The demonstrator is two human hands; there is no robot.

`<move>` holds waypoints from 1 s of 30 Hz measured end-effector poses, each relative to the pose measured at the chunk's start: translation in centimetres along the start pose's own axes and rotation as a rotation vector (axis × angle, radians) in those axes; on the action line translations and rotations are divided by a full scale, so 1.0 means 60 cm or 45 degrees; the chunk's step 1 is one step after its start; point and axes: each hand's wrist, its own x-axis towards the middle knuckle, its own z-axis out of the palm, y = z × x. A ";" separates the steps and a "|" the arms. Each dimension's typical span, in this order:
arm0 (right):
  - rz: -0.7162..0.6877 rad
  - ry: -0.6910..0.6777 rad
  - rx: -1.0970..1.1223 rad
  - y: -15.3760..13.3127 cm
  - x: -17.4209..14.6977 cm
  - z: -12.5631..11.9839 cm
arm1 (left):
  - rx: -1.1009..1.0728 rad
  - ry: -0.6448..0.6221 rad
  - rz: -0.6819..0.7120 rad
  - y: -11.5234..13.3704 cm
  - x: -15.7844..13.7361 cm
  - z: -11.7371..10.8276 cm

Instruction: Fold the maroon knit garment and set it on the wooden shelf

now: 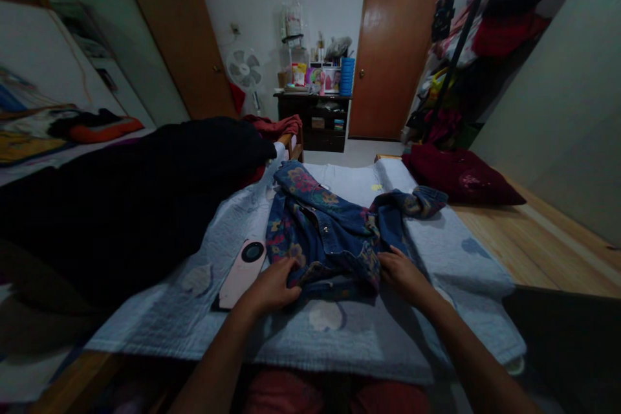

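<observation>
A blue denim jacket [330, 226] with a flower print lies crumpled on a pale blue quilted cloth [325, 343]. One of its sleeves stretches away to the far left, the other bends out to the right. My left hand [279, 281] is closed on the jacket's near left edge. At the near right edge, my right hand [400, 272] pinches the denim between thumb and fingers. Just left of the jacket lies a pink phone [240, 278], its round dark camera facing up, close to my left forearm.
A heap of black clothing [121, 200] covers the left side. On the wooden boards [538, 239] at the right rests a dark red cushion-like bundle [466, 174]. Farther back stand a dark cabinet [313, 119], a white fan [245, 69] and a brown door [402, 45].
</observation>
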 end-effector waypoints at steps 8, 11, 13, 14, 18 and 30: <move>0.049 0.329 0.119 0.000 0.013 -0.007 | 0.150 0.143 -0.139 -0.007 0.001 -0.017; 0.113 0.388 0.132 0.002 0.019 0.004 | -0.064 0.123 -0.096 -0.015 -0.006 -0.009; 0.149 0.424 0.185 0.003 0.023 0.009 | -0.201 0.079 -0.051 -0.021 -0.016 -0.007; 0.169 0.440 0.222 0.002 0.024 0.009 | -0.258 0.038 -0.017 -0.023 -0.022 -0.007; 0.214 0.465 0.370 -0.008 0.032 -0.004 | -0.283 -0.061 0.084 -0.027 -0.037 0.002; 0.136 0.345 0.319 -0.022 0.016 -0.057 | -0.454 0.438 -0.082 -0.026 -0.022 0.027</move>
